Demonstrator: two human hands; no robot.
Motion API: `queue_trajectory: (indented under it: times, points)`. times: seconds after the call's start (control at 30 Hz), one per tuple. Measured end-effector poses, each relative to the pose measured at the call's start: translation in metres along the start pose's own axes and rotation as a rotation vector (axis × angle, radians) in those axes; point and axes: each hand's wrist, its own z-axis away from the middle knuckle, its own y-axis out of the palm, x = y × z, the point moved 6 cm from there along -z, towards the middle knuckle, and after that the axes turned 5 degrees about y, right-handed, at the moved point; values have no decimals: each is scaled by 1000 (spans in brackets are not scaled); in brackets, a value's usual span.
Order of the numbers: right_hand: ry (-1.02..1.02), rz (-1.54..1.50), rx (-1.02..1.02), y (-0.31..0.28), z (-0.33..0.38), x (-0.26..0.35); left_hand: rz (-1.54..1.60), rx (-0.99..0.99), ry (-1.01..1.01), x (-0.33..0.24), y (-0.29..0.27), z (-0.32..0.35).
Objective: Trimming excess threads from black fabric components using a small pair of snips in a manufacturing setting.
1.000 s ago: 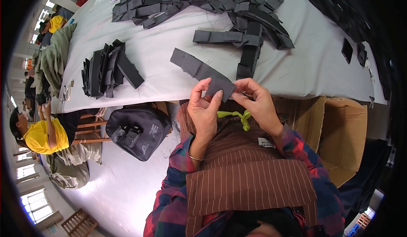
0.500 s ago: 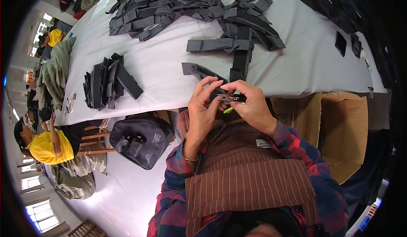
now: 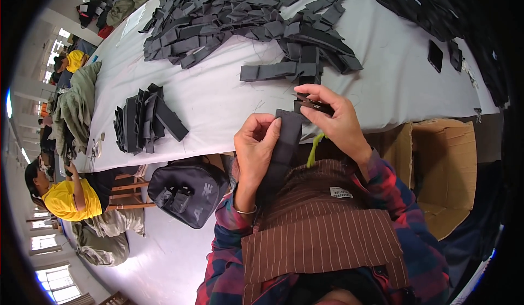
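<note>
A dark grey fabric strip (image 3: 286, 139) hangs from my left hand (image 3: 254, 146), its upper end pinched between thumb and fingers. The strip runs down in front of the brown striped apron. Beside its top, my right hand (image 3: 341, 120) is closed round black thread snips (image 3: 315, 105), with a yellow-green cord (image 3: 313, 152) dangling below. The snips' tips point left, close to the strip's end; whether they touch it I cannot tell. Just beyond, more dark grey strips (image 3: 267, 72) lie crossed on the white-covered table (image 3: 213, 100).
A large heap of grey strips (image 3: 213, 21) covers the far table, and a smaller bundle (image 3: 142, 120) lies left. A phone (image 3: 435, 56) rests at the right. Under the table edge are a cardboard box (image 3: 445, 179) and a black bag (image 3: 188, 193). A person in yellow (image 3: 71, 198) sits at left.
My hands have drawn apart. The right hand with the snips has moved up and right; the left holds the strip, now hanging downward instead of lying across the table edge.
</note>
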Motion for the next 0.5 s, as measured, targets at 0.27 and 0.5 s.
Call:
queue_trajectory:
  times: [0.27,0.5]
  points:
    - [-381,631,-192,-6,20,12,81,-107,-11,18,-7,7]
    - [-487,841,-248,11,21,11,103,-106,6,18,2,14]
